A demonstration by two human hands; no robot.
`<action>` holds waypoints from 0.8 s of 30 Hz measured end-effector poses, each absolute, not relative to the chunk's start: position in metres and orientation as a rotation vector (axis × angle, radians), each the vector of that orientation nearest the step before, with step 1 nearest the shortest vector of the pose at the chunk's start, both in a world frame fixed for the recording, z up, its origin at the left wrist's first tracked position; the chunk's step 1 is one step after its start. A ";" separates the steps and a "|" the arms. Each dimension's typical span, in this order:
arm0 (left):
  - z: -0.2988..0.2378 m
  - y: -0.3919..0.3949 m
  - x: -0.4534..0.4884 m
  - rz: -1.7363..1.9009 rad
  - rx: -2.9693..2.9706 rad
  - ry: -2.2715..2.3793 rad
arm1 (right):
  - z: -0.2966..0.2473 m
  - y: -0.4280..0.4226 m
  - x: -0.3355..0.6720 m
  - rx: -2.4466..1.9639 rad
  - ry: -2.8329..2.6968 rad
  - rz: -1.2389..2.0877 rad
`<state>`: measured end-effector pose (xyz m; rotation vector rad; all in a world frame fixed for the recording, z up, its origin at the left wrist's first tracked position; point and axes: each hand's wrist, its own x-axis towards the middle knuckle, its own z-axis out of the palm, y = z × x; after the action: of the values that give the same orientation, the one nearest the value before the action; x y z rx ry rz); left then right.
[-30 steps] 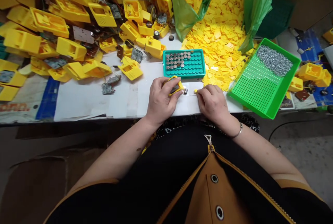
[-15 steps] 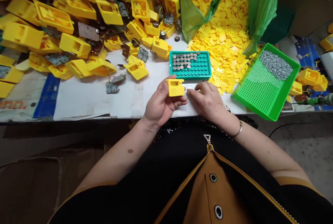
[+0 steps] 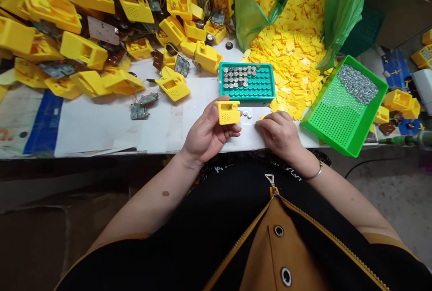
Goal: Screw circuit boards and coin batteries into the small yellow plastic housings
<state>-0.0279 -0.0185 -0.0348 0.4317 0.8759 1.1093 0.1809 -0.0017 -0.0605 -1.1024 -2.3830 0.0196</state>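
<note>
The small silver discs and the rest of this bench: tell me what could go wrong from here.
The two small silver discs lie loose between the left hand and the right hand; a careless brush could scatter them.
The yellow case, held up in the left hand, might slip.
The green basket appears to jut past the front edge of the table, so a knock could spill its metal pieces.
</note>
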 end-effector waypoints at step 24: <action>-0.037 -0.019 -0.027 1.107 0.462 0.873 | -0.057 -0.013 0.186 -1.215 -2.390 0.115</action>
<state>-0.0274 -0.0186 -0.0367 0.4615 0.8725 1.1071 0.1862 -0.0132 -0.0571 -1.2146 -2.3898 0.1154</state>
